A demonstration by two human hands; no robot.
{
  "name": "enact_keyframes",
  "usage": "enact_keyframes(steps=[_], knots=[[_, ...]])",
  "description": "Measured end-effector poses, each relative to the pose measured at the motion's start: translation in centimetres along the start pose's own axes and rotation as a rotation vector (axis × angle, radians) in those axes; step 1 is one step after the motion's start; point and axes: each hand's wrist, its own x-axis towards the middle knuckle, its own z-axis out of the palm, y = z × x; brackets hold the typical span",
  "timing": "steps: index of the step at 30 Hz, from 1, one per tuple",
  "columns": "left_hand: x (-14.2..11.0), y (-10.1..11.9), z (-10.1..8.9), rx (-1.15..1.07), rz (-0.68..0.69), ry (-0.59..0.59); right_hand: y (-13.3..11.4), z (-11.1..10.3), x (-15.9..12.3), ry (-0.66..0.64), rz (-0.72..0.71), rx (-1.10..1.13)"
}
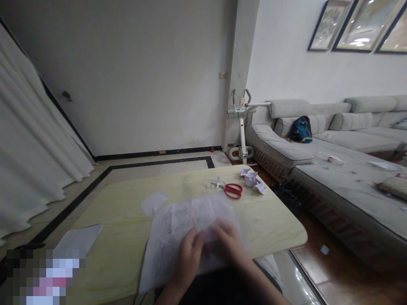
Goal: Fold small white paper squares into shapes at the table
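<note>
A large sheet of paper [173, 224] covered in faint writing lies over the near edge of the wooden table. My left hand [189, 254] is above its lower part, thumb and forefinger closed together; whatever they pinch is too small or hidden to name. Close beside it, my right hand [227, 241] is curled over the same sheet, its fingers smeared by motion. Beyond the paper's far right corner lie red-handled scissors [233, 191], blades pointing left among thin paper scraps [218, 183]. Several folded paper pieces [252, 178] sit at the table's far right corner.
On the table [117, 245], a small blank paper [154, 202] lies beyond the large sheet, and more paper [78, 241] is at the left edge. A grey sofa [305, 161] with a blue backpack [301, 129] stands right. White exercise equipment [242, 131] stands behind the table.
</note>
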Motion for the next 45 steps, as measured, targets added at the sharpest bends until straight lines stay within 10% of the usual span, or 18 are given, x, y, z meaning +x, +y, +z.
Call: enact_keyframes(steps=[45], knots=[[0.1,0.0,-0.1,0.042,-0.014,-0.004,0.9,0.7,-0.3,-0.06,0.027,0.178]])
